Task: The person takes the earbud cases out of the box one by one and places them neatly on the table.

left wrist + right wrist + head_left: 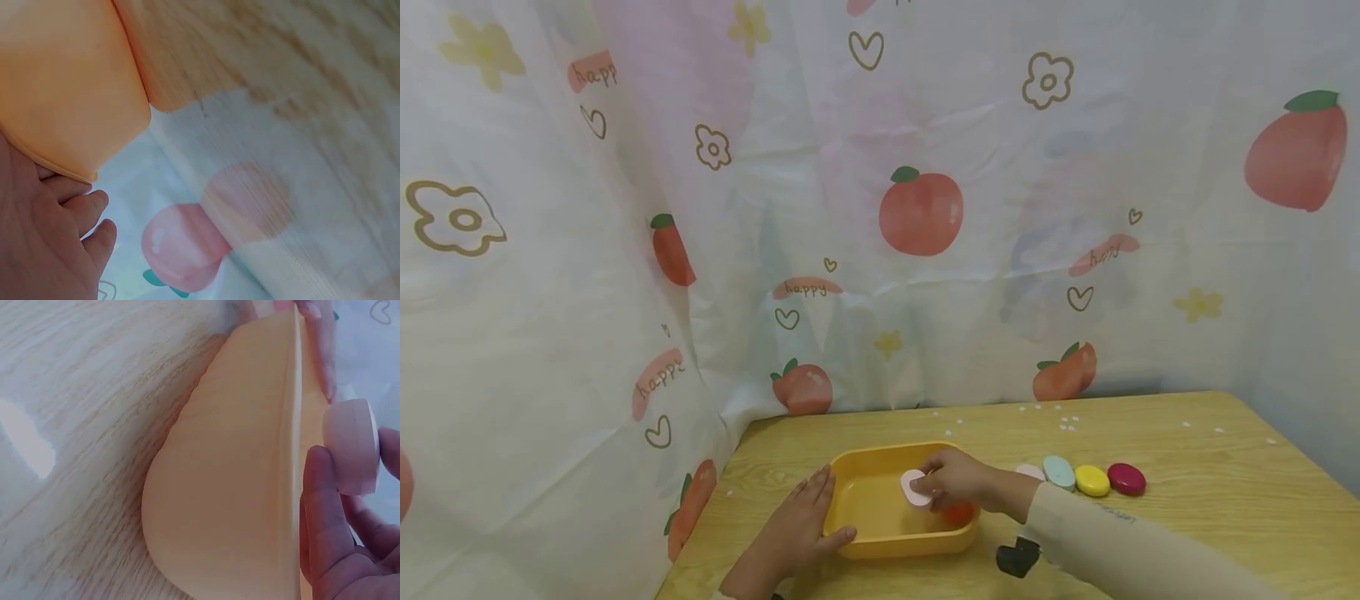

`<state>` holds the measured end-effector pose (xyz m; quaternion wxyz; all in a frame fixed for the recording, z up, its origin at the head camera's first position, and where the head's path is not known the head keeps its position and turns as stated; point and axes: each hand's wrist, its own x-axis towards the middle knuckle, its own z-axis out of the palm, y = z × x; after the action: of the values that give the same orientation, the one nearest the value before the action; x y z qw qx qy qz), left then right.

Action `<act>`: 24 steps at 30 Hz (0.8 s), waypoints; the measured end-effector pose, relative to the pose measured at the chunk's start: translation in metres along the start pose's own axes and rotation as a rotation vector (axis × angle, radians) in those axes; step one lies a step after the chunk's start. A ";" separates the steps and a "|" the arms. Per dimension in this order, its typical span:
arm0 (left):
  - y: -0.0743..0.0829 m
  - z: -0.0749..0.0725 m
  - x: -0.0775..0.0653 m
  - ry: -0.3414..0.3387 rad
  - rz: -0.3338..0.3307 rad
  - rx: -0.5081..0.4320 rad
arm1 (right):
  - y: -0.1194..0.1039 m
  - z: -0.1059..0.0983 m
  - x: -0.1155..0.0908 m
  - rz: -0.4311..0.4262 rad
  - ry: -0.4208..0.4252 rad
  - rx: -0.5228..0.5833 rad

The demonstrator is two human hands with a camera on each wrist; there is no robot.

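A yellow plastic basin stands on the table. My left hand rests against its left side, fingers fairly straight along the rim and thumb apart at the front corner; in the left wrist view the fingers touch the rim. Over the basin, my right hand pinches a small pale pink oval case-like object between thumb and fingers. The right wrist view shows this pink object edge-on, above the rim. A red-orange object lies inside the basin, partly hidden by the right hand.
Right of the basin sit a pink piece partly behind the right wrist, a mint piece, a yellow piece and a dark red piece. A black object is near the right sleeve. A printed curtain hangs behind.
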<state>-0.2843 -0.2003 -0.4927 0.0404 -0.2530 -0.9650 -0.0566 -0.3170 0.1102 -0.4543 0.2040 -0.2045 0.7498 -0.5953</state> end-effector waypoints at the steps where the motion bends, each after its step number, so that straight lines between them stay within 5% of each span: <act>1: 0.000 0.000 0.000 0.001 0.002 -0.003 | 0.000 -0.001 -0.001 0.005 0.003 0.000; 24: 0.000 0.000 0.000 0.018 0.024 -0.016 | -0.006 -0.035 -0.030 0.073 0.080 -0.013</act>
<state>-0.2840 -0.2004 -0.4927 0.0479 -0.2643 -0.9610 -0.0661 -0.3108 0.1532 -0.4392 0.1943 -0.1543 0.7682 -0.5902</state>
